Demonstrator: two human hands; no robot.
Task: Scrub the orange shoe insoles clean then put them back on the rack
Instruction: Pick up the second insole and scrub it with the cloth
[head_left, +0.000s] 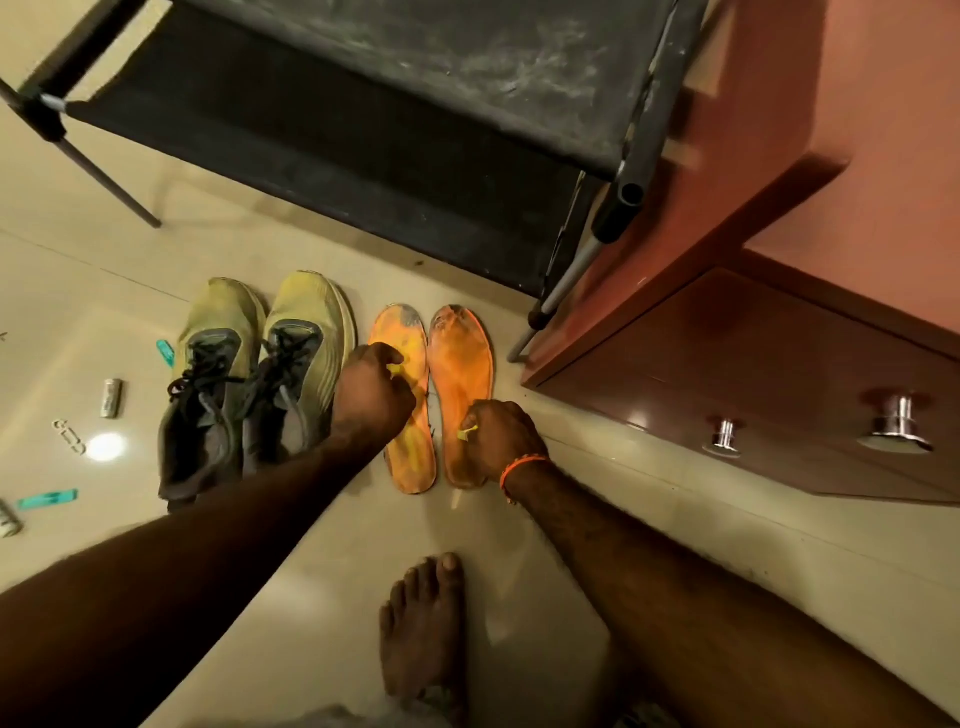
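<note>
Left hand (371, 397) fisted over left insole (410, 457), fingers pinching a yellow scrap (396, 368), right hand (501, 439) fisted on right insole (461, 364), pinching another yellow scrap (466, 432), forearms reaching forward, floor (322, 571) beneath.

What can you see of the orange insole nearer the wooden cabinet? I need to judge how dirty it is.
The right-hand insole lies flat on the tiled floor, toe toward the black rack, beside its twin but apart from it. It looks like orange foam, with grey, worn grime over the toe and dull smudges down the middle. The right hand, closed on something small and yellow, rests on its heel end.
</note>
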